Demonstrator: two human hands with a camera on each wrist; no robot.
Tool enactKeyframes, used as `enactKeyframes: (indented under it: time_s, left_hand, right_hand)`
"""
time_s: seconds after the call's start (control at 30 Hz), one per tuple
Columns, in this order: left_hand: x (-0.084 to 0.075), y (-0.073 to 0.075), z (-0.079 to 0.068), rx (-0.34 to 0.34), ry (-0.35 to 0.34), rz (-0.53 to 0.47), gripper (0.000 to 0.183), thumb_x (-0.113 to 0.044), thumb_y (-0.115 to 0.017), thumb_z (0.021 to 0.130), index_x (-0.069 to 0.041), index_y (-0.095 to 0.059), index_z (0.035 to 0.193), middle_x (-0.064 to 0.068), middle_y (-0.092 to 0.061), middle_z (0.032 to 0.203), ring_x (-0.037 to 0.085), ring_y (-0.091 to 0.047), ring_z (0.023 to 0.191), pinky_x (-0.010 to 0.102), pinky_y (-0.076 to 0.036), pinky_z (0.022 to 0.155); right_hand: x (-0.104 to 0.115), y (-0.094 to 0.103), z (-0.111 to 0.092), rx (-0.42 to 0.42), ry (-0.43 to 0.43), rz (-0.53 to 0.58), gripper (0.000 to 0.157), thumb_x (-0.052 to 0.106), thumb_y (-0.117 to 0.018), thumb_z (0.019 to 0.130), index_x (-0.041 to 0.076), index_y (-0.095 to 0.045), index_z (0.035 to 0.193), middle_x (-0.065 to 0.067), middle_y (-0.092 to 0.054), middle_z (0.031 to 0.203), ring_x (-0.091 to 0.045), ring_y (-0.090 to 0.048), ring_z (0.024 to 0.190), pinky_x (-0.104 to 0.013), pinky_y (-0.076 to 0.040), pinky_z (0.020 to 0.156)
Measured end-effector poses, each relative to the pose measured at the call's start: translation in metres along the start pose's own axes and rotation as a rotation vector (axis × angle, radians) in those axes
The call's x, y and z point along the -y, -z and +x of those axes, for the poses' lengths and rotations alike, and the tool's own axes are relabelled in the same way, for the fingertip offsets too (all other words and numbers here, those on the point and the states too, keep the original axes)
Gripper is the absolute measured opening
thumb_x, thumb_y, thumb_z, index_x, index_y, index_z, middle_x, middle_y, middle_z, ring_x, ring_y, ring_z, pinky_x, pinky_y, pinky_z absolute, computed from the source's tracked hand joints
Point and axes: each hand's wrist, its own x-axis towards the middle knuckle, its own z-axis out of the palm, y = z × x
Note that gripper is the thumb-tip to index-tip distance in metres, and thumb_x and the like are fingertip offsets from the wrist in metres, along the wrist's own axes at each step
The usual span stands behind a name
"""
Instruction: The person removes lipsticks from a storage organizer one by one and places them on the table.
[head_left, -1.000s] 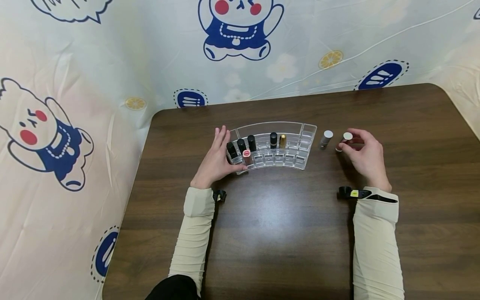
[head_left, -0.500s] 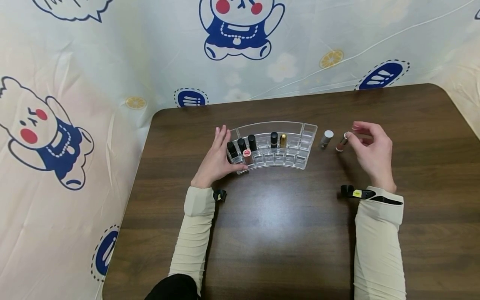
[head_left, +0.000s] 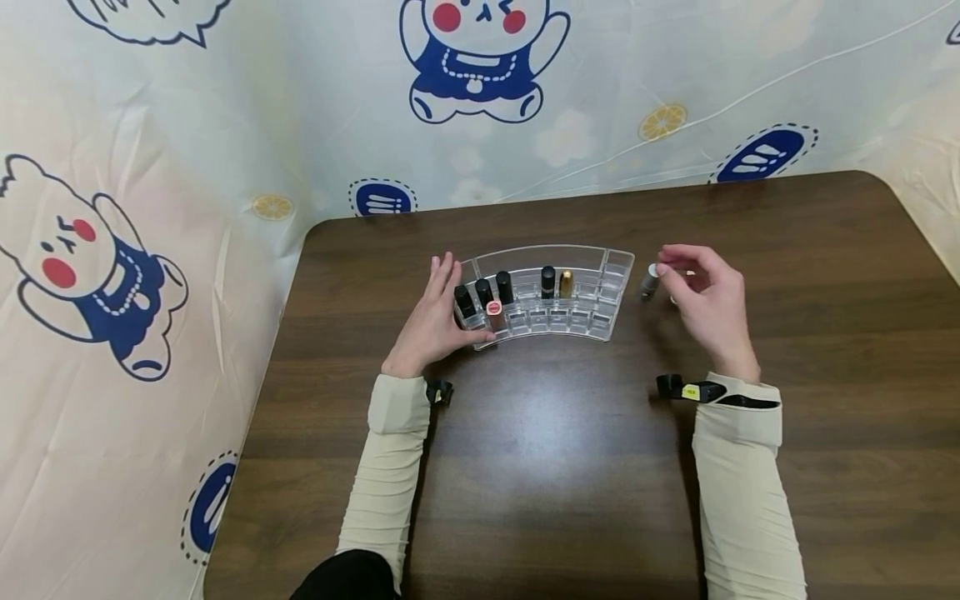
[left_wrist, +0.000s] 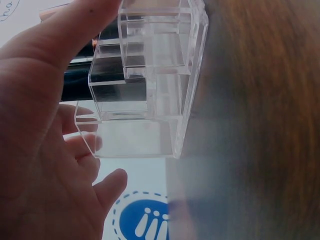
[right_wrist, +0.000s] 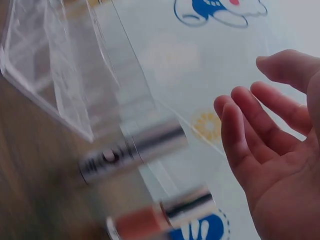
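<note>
My left hand [head_left: 426, 327] holds the left end of a clear lipstick organizer [head_left: 573, 258], thumb along the front and fingers by the side. Black lipsticks [head_left: 504, 287], a gold one [head_left: 566, 284] and a pink-topped tube [head_left: 494, 313] stand in its slots. In the right wrist view, my right hand [right_wrist: 280, 150] holds nothing, its fingers loosely bent and thumb apart. Beside it a silver lipstick tube [right_wrist: 135, 151] stands on the table, near a lip gloss [right_wrist: 162, 214] with a silver cap and pinkish body. The head view shows the hand mostly covering that gloss.
The brown wooden table [head_left: 570, 483] carries everything. Behind and to the left hangs a printed curtain [head_left: 300, 100] with cartoon figures. Each wrist wears a black camera strap, the right one [head_left: 686, 389] lying near the sleeve cuff.
My right hand first drew right from the lip gloss, then moved left over it toward the silver tube. My left hand and the organizer have stayed in place.
</note>
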Motion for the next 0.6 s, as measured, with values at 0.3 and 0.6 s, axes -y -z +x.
enactKeyframes:
  time_s: [0.3,0.6]
  left_hand:
    - [-0.001,0.002,-0.001,0.004,0.002,0.003,0.124,-0.057,-0.082,0.067,-0.009,-0.009,0.156,0.002,0.006,0.165,0.016,0.014,0.150,0.046,-0.026,0.117]
    - [-0.002,0.001,-0.001,0.007,0.010,-0.002,0.124,-0.056,-0.083,0.067,-0.008,-0.011,0.156,0.000,0.007,0.164,0.016,0.014,0.150,0.046,-0.026,0.117]
  right_hand:
    - [0.001,-0.024,-0.003,0.164,0.052,-0.117,0.027,0.006,-0.067,0.090,0.000,-0.065,0.116,-0.016,-0.066,0.110,0.004,-0.059,0.087,-0.010,-0.045,0.072]
    - [0.004,-0.041,-0.006,0.288,0.074,-0.164,0.030,0.008,-0.067,0.090,0.000,-0.065,0.118,-0.015,-0.067,0.109,-0.011,-0.063,0.093,-0.010,-0.046,0.075]
